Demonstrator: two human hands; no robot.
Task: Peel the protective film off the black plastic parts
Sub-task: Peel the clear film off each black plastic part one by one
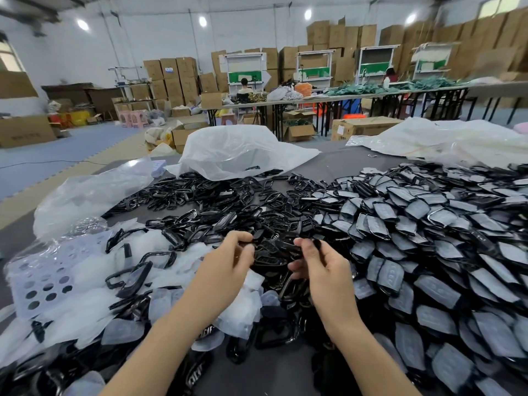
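My left hand (228, 264) and my right hand (320, 270) are raised side by side over the middle of the heap, fingers curled. Between them is a black plastic part (271, 254); my left fingertips pinch at its left edge and my right thumb and forefinger pinch a black edge on its right. A large pile of black parts under greyish protective film (428, 241) fills the right side of the table. Bare black frames (200, 201) lie heaped in the centre and left. Peeled film pieces (85, 284) lie in a whitish drift at the left.
Clear plastic bags (237, 150) lie at the far side of the grey table (337, 164), and another bag (88, 192) lies at the left. A punched film sheet (43, 281) lies near the left edge. Cardboard boxes, long tables and seated people are far behind.
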